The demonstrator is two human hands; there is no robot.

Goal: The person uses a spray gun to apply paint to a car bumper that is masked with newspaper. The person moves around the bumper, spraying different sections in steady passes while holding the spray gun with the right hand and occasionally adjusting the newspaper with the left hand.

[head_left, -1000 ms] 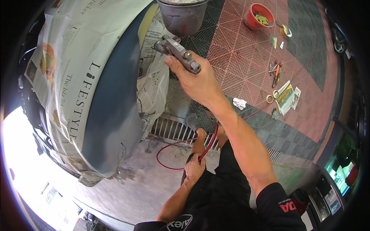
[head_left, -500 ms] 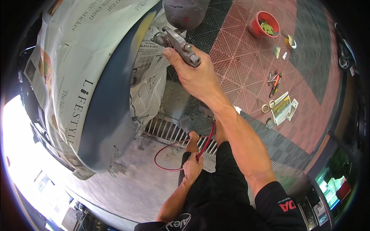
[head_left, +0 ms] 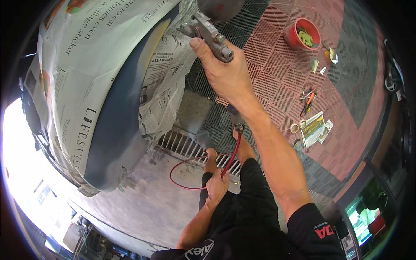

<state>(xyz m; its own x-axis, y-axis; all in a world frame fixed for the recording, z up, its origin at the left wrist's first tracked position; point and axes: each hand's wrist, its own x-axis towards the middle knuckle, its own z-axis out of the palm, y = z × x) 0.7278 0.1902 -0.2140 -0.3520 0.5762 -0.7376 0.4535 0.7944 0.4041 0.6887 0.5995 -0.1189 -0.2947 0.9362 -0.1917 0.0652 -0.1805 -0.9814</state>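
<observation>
My right hand is wrapped round a grey metal spray gun, raised beside a car panel. The gun's dark cup shows beyond it at the top edge. A red air hose hangs from a fitting below the gun's handle. Lower down, my left hand is closed on that hose, in front of my dark shorts. To the left stands the curved panel, dark grey-blue with a yellowish patch near its upper end. Masking newspaper covers the bodywork on both sides of it.
A red bucket with greenish stuff inside stands on the red and grey grid floor. Hand tools, tape rolls and papers lie nearby. A metal drain grate crosses the floor near my feet. The hose loops above the concrete.
The spray gun and my right hand have shifted slightly up and to the right in view. The panel appears a little farther left. My left hand keeps its hold on the hose.
</observation>
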